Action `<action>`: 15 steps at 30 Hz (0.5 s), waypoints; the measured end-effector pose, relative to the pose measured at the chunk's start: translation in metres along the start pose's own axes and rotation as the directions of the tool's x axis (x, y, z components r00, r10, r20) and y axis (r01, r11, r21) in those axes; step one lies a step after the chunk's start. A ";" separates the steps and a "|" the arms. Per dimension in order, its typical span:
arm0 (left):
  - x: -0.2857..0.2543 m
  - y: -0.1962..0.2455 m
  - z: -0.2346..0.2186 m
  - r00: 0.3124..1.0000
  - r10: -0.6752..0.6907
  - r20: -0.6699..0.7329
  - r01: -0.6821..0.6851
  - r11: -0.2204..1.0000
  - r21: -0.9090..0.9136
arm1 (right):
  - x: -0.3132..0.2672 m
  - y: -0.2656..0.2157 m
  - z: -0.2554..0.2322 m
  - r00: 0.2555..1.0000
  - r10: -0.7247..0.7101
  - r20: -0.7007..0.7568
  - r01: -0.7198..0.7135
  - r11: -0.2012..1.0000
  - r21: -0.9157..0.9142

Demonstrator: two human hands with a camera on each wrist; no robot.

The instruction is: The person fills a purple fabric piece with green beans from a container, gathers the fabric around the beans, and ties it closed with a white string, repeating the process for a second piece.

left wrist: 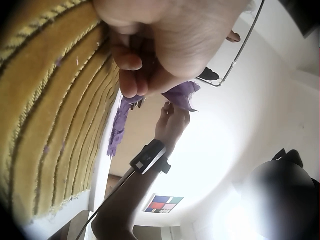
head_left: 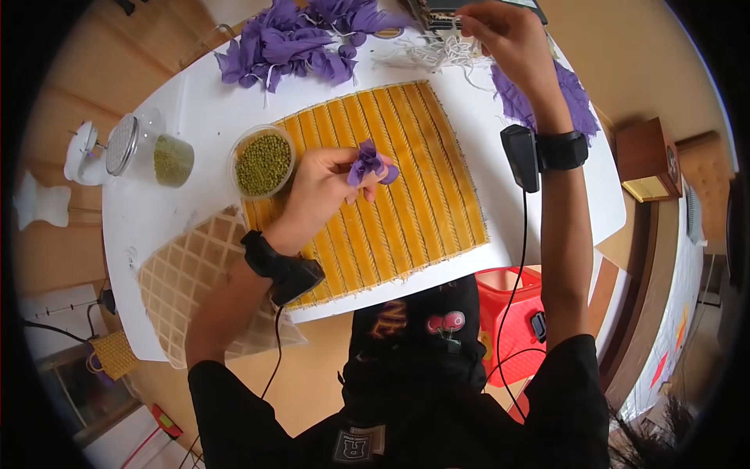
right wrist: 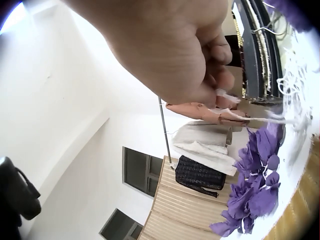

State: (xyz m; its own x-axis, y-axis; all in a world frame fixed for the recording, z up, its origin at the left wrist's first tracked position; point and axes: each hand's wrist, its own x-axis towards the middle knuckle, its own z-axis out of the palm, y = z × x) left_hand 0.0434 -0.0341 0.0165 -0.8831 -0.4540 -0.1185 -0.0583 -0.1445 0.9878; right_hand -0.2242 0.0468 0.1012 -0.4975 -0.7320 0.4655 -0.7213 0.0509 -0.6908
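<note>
Over the yellow striped mat (head_left: 422,195), my left hand (head_left: 324,184) pinches a gathered piece of purple cloth (head_left: 366,161), whose ruffled end sticks up past the thumb. Part of this cloth (left wrist: 181,95) shows beyond the fingers in the left wrist view. My right hand (head_left: 512,43) is raised at the far side of the table, above a loose heap of white string (head_left: 441,53). In the right wrist view, its thumb and fingers pinch a white strand (right wrist: 255,118) that runs down toward the heap. A round tub of green beans (head_left: 263,162) stands left of my left hand.
Several tied purple cloth bundles (head_left: 289,39) lie at the far left. Flat purple cloth (head_left: 574,102) lies under my right forearm. A clear jar of green beans (head_left: 172,160) lies tipped at left, near a lattice-patterned translucent sheet (head_left: 195,270). Dark books (right wrist: 257,55) stand beside the string.
</note>
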 end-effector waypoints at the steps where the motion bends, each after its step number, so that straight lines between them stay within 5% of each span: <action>1: 0.001 -0.002 -0.002 1.000 0.004 -0.006 -0.004 1.000 -0.007 | 0.003 -0.001 -0.002 1.000 -0.006 0.007 0.006 1.000 -0.003; 5: 0.002 -0.006 -0.005 1.000 0.010 -0.008 -0.010 1.000 -0.018 | 0.015 -0.016 -0.012 0.998 -0.067 0.014 0.068 0.951 -0.300; 7: 0.002 -0.006 -0.006 1.000 0.007 -0.017 -0.008 0.999 -0.037 | 0.017 -0.015 -0.012 0.997 -0.064 0.031 0.062 0.996 0.067; 12: 0.003 -0.005 -0.008 1.000 0.002 0.000 -0.002 0.993 -0.117 | -0.008 -0.060 -0.023 0.975 0.069 0.211 -0.097 0.987 0.124; 14: 0.003 -0.002 -0.006 1.000 0.015 -0.023 -0.017 0.995 -0.101 | -0.020 -0.067 -0.028 0.877 -0.145 0.457 0.121 0.989 0.081; 15: 0.002 -0.003 -0.005 0.999 0.033 -0.036 -0.036 0.996 -0.079 | -0.029 -0.078 -0.031 0.808 -0.119 0.577 0.020 0.984 0.175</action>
State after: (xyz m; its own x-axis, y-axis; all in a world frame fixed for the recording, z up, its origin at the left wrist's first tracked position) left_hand 0.0442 -0.0394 0.0129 -0.8670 -0.4902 -0.0897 0.0103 -0.1976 0.9802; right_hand -0.1686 0.0850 0.1583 -0.0383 -0.9895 0.1390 -0.6353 -0.0833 -0.7678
